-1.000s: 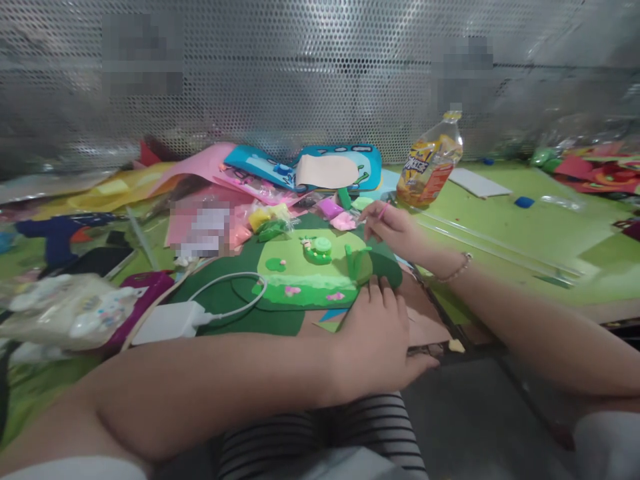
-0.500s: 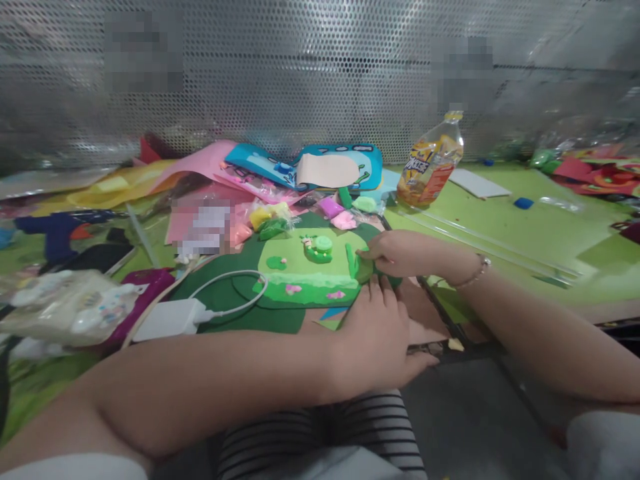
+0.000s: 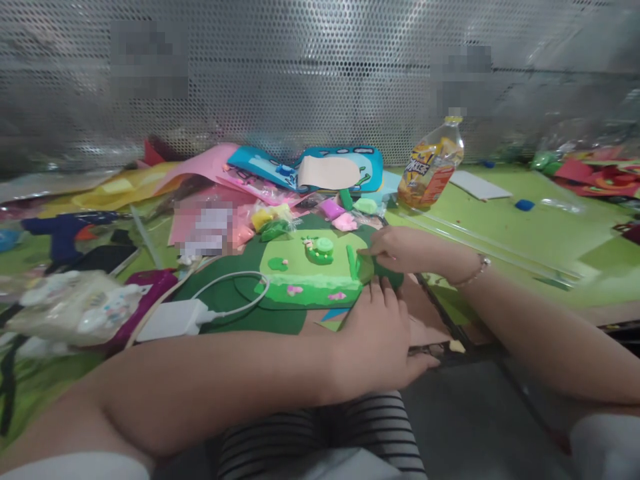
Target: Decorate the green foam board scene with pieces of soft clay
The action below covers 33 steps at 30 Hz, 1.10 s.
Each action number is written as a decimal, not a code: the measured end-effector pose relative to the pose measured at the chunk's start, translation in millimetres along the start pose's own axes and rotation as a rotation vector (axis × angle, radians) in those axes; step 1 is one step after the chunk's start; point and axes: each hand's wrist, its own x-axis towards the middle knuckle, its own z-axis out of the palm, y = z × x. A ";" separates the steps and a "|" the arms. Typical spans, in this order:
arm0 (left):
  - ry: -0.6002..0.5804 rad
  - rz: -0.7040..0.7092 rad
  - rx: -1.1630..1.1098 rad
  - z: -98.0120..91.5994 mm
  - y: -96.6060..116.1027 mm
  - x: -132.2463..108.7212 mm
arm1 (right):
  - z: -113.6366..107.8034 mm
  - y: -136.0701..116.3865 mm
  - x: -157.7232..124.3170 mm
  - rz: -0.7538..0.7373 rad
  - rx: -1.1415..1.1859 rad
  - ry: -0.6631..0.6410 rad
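A light green foam sheet [image 3: 325, 272] on a dark green backing carries shaped clay: a green snail-like figure [image 3: 323, 250], a dark green lily pad [image 3: 279, 265], a darker green band with pink bits, and an upright green clay strip [image 3: 353, 262] at the right. My left hand [image 3: 377, 327] lies flat with fingers stretched, its fingertips on the sheet's lower right corner. My right hand [image 3: 400, 252] is at the right edge; its index finger points out and touches the sheet beside the strip. The other right fingers are curled and partly hidden, and I see nothing held in them.
Behind the sheet lie bagged lumps of coloured clay [image 3: 333, 209] and blue decorated foam pieces [image 3: 370, 167]. A plastic bottle [image 3: 431, 167] stands at the back right. To the left are a white charger with cable [image 3: 173, 319], a phone [image 3: 107, 259] and a clear pouch [image 3: 75, 303].
The view has shifted slightly. My right index finger has moved a little along the sheet beside the green strip. My left hand stays flat in the same place.
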 end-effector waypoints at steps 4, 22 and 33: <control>-0.016 0.011 -0.004 -0.5 -0.1 0.3 | 1.6 4.6 1.3 0.011 -0.033 0.024; -0.038 0.000 -0.022 0.5 -0.4 2.1 | 5.8 8.0 0.2 -0.066 -0.099 0.031; -0.021 -0.015 -0.029 3.7 -0.1 -0.2 | 6.3 9.6 1.1 -0.058 -0.063 -0.006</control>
